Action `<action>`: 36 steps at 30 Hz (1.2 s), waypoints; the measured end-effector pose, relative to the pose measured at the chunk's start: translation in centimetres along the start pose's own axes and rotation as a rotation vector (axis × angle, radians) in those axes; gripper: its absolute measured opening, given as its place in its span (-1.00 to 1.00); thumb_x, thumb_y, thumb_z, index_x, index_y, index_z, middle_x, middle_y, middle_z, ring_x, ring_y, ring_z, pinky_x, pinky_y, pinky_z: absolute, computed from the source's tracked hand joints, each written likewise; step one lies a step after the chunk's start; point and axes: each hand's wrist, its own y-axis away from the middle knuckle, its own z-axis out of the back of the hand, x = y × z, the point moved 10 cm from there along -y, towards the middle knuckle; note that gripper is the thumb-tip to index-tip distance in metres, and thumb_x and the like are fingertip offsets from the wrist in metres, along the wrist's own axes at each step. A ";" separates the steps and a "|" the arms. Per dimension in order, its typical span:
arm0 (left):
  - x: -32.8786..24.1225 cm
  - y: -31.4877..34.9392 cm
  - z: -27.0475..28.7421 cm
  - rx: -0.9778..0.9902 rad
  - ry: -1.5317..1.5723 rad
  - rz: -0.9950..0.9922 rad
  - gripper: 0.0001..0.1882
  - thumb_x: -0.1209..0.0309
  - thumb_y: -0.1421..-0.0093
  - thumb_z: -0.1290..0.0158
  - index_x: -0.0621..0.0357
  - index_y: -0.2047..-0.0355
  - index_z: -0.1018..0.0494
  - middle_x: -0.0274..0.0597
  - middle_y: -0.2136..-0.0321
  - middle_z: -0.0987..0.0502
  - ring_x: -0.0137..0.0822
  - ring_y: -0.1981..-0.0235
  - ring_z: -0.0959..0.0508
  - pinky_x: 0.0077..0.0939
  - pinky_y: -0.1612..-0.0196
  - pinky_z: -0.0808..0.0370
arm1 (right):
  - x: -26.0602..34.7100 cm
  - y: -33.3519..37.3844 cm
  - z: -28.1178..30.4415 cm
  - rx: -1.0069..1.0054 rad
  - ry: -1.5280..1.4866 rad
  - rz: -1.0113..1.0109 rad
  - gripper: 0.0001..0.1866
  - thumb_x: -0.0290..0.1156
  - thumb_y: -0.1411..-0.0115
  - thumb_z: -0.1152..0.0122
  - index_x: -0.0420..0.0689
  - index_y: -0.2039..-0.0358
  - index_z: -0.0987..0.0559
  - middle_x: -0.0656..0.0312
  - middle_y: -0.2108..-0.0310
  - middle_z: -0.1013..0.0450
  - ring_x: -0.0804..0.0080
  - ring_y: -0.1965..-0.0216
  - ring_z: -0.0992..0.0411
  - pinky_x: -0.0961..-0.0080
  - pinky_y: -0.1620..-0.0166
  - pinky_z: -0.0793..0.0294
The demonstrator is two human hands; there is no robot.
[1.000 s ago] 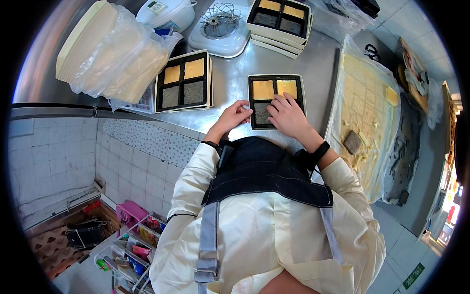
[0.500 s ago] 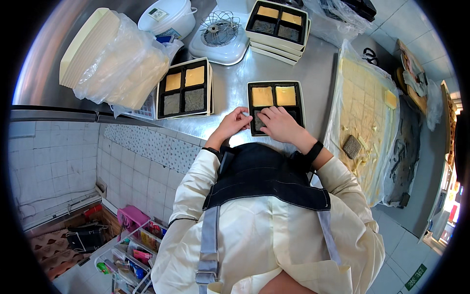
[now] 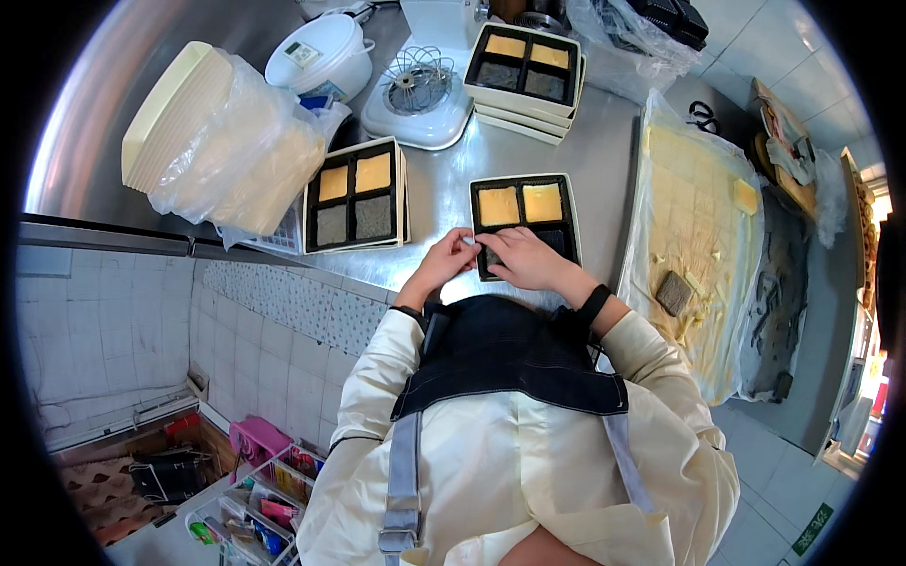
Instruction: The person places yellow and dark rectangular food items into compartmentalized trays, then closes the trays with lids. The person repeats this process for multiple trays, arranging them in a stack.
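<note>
A cream box with a black four-part tray (image 3: pixel 574 203) lies in front of me near the counter's edge. Two yellow cake squares (image 3: pixel 498 206) fill its far compartments. In the near left compartment sits a grey cake square (image 3: pixel 491 257), partly covered by my fingers; the near right compartment looks dark, with no square visible. My right hand (image 3: pixel 530 259) reaches over the tray, its bent fingertips on the grey square. Beside the box's left rim, my left hand (image 3: pixel 447 262) has its fingers curled together close to the right fingertips; what they hold is hidden.
Filled boxes stand stacked at the left (image 3: pixel 354 193) and the back (image 3: pixel 524 71). Beyond them are a white mixer base with a whisk (image 3: pixel 415 99), a lidded tub (image 3: pixel 319 57) and bagged cream trays (image 3: pixel 222 141). On the right lies a yellow cake sheet (image 3: pixel 694 226) with a loose grey square (image 3: pixel 674 293).
The view has tilted, so everything sits slightly lower. My right fingers have drawn toward the compartment's left side, nearer my left fingertips. The box has turned a little.
</note>
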 end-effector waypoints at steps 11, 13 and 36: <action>0.0 -0.3 0.2 -0.015 0.013 -0.031 -0.65 0.34 -0.22 -0.07 0.19 0.05 -0.28 -0.32 0.55 -0.47 -0.54 0.50 -0.49 -0.68 0.42 -0.42 | -0.2 3.1 6.5 -0.325 -0.016 -0.041 -0.75 -0.44 -0.10 -0.11 -0.12 0.17 -0.51 0.14 0.31 -0.49 0.20 0.16 -0.42 0.33 0.03 -0.34; -0.1 -0.4 0.1 -0.010 0.011 -0.024 -0.64 0.32 -0.22 -0.07 0.20 0.05 -0.28 -0.33 0.54 -0.47 -0.54 0.49 -0.49 -0.70 0.42 -0.41 | -1.2 4.3 7.4 -0.366 -0.134 -0.126 -0.77 -0.43 -0.12 -0.11 -0.13 0.19 -0.53 0.14 0.30 -0.49 0.17 0.16 -0.42 0.33 0.03 -0.34; -0.5 -0.4 0.0 -0.026 0.033 0.014 -0.67 0.31 -0.24 -0.04 0.19 0.05 -0.31 -0.33 0.55 -0.46 -0.55 0.53 -0.48 -0.69 0.42 -0.44 | 0.1 4.2 0.6 -0.014 0.350 -0.027 -0.73 -0.26 -0.06 -0.17 -0.11 0.26 -0.47 0.23 0.35 -0.42 0.30 0.31 -0.43 0.40 0.25 -0.37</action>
